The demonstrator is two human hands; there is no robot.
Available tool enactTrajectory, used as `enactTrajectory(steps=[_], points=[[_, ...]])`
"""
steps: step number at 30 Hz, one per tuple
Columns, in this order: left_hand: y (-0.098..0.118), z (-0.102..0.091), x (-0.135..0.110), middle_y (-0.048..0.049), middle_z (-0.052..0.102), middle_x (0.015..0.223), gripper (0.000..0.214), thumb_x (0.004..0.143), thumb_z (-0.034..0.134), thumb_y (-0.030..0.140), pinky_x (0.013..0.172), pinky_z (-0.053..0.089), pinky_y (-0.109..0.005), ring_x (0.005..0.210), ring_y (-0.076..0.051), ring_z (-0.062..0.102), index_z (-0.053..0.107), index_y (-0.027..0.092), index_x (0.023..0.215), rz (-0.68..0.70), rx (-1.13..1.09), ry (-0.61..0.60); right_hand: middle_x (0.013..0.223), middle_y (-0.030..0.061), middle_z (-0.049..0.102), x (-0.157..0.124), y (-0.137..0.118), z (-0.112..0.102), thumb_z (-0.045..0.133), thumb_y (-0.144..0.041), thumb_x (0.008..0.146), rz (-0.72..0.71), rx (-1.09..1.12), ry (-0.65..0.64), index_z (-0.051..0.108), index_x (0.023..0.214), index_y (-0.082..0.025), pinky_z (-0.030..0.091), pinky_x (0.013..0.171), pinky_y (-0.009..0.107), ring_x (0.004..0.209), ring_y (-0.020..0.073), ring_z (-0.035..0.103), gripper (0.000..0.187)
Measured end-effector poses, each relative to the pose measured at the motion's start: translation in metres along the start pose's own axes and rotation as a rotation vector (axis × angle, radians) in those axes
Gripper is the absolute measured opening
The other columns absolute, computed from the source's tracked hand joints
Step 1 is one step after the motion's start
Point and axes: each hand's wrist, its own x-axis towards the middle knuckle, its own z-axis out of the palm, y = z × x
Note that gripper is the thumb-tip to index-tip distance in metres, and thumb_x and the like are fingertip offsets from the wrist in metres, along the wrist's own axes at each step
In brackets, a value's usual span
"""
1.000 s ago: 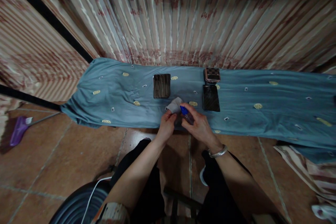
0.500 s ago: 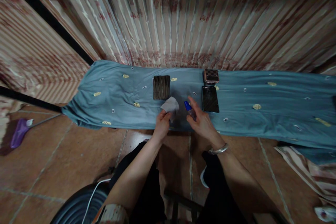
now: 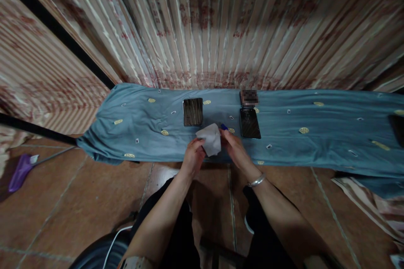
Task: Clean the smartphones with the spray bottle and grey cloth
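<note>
A crumpled white tissue (image 3: 211, 139) is spread out over the near edge of the cloth-covered surface. My left hand (image 3: 193, 155) is closed on its left side, thumb on top. At its right edge is my right hand (image 3: 235, 147), fingers curled around a small bottle whose blue cap (image 3: 224, 127) shows past the fingertips. The bottle's body is hidden behind the fingers, which also seem to touch the tissue. Just beyond the tissue lies a dark, glossy square tablet-like object (image 3: 192, 112). Right of my right hand lies a black rectangular device (image 3: 250, 123) with a shiny screen.
A small pixelated box (image 3: 249, 97) stands behind the black device. Blue patterned cloth (image 3: 331, 134) covers the long surface, with a pleated curtain (image 3: 202, 29) behind. Another dark object (image 3: 397, 128) lies far right. A purple dustpan-like item (image 3: 20, 172) and a black round stool (image 3: 97, 254) are on the floor.
My right hand has come left and its stretched index finger has curled in, meeting the tissue. The tissue has moved right and opened flatter. The view has tilted slightly upward.
</note>
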Motion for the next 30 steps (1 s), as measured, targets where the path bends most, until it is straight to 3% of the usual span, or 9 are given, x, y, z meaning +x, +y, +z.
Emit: enactTrajectory(steps=[3,7,11,14,18,22,26,30], points=[[-0.001,0.000,0.001,-0.0070,0.076,0.089,0.022,0.060,0.072,0.027,0.088,0.053,-0.036,0.102,-0.027,0.069,0.068,0.017,0.079,-0.030,0.030,-0.047,0.096,0.0107,0.077,-0.003,0.000,0.014,0.052,-0.066,0.085,0.190,0.390,-0.103,0.072,0.101,-0.020,0.058,0.089,0.043,0.106,0.0287,0.069,0.053],[-0.005,-0.003,0.005,-0.0082,0.075,0.085,0.024,0.063,0.072,0.031,0.083,0.054,-0.036,0.100,-0.028,0.069,0.067,0.015,0.081,-0.039,0.085,-0.029,0.098,0.0066,0.077,-0.004,-0.002,0.019,0.066,-0.052,0.081,0.296,0.683,-0.067,0.071,0.095,-0.024,0.056,0.094,0.043,0.105,0.0270,0.069,0.031],[-0.003,-0.011,0.013,-0.0098,0.074,0.079,0.033,0.069,0.071,0.042,0.073,0.055,-0.033,0.086,-0.025,0.071,0.068,0.014,0.084,-0.045,0.178,-0.021,0.101,0.0028,0.077,-0.003,-0.007,0.012,0.057,-0.037,0.090,0.373,0.848,-0.052,0.071,0.097,-0.025,0.053,0.100,0.037,0.108,0.0219,0.068,0.020],[0.004,-0.019,0.023,-0.0101,0.075,0.085,0.038,0.071,0.071,0.043,0.071,0.054,-0.031,0.077,-0.020,0.070,0.070,0.013,0.095,0.061,0.258,0.024,0.098,0.0017,0.078,-0.002,-0.010,0.004,0.045,-0.032,0.097,0.493,0.936,-0.006,0.070,0.098,-0.024,0.054,0.098,0.039,0.105,0.0201,0.069,0.026],[0.012,-0.036,0.050,-0.0131,0.070,0.116,0.044,0.072,0.072,0.040,0.094,0.050,-0.038,0.109,-0.025,0.065,0.066,0.016,0.109,0.314,0.457,0.208,0.097,0.0022,0.078,-0.003,-0.014,-0.006,0.038,-0.035,0.101,0.553,1.012,-0.041,0.067,0.104,-0.023,0.056,0.096,0.043,0.105,0.0201,0.070,0.033],[0.013,-0.054,0.085,-0.0159,0.042,0.153,0.079,0.066,0.080,0.036,0.118,0.027,-0.042,0.145,-0.029,0.034,0.049,0.018,0.137,0.579,0.836,0.385,0.095,0.0045,0.078,-0.008,-0.017,-0.014,0.050,-0.036,0.097,0.516,1.053,-0.117,0.068,0.105,-0.020,0.059,0.089,0.039,0.099,0.0210,0.073,0.026],[0.004,-0.057,0.109,-0.0231,0.029,0.158,0.110,0.057,0.086,0.039,0.122,0.015,-0.045,0.150,-0.034,0.022,0.032,0.012,0.149,0.619,1.079,0.394,0.099,0.0057,0.078,-0.014,-0.012,-0.022,0.064,-0.028,0.089,0.487,1.039,-0.117,0.068,0.108,-0.018,0.060,0.085,0.035,0.099,0.0212,0.073,0.022],[-0.003,-0.050,0.123,-0.0268,0.026,0.159,0.116,0.057,0.085,0.039,0.122,0.015,-0.047,0.150,-0.036,0.020,0.024,0.008,0.150,0.603,1.210,0.420,0.098,0.0045,0.078,-0.019,-0.006,-0.031,0.067,-0.026,0.086,0.477,1.028,-0.086,0.068,0.106,-0.019,0.060,0.086,0.036,0.098,0.0210,0.073,0.021]])
